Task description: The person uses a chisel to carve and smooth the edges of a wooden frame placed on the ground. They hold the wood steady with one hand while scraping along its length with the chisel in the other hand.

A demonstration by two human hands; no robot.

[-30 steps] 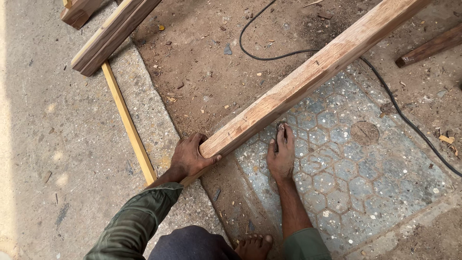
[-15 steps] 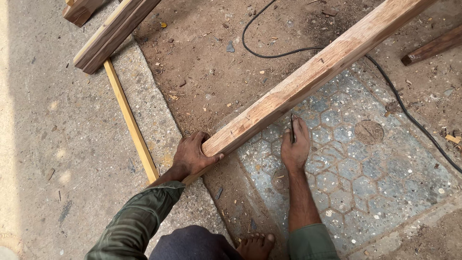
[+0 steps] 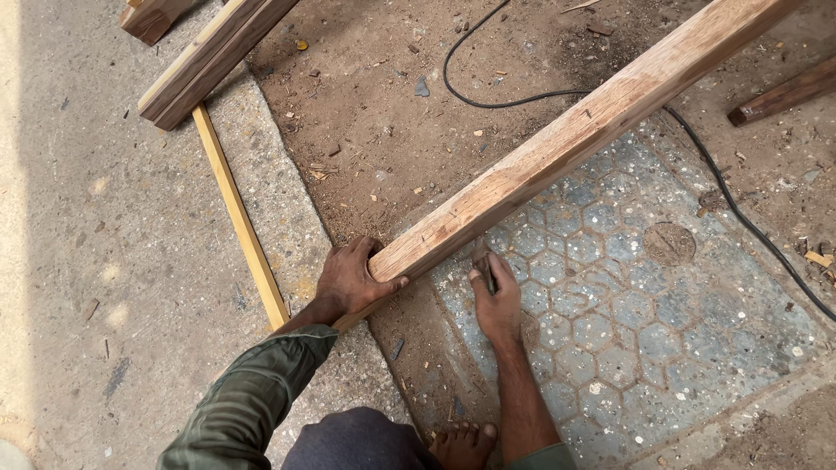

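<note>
Head view is showing the left hand (image 3: 351, 280) gripping the near end of the wooden beam (image 3: 575, 135), which is running away up-right, while the right hand (image 3: 496, 300) is pinching a small dark tool (image 3: 484, 264) beside it.

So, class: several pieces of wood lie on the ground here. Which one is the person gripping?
The long thick beam running diagonally; the left hand grips its near end. The thin yellow strip lies untouched beside it.

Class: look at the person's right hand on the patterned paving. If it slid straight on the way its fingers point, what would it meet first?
The right hand would probably first meet the long wooden beam, just ahead of its fingertips.
</note>
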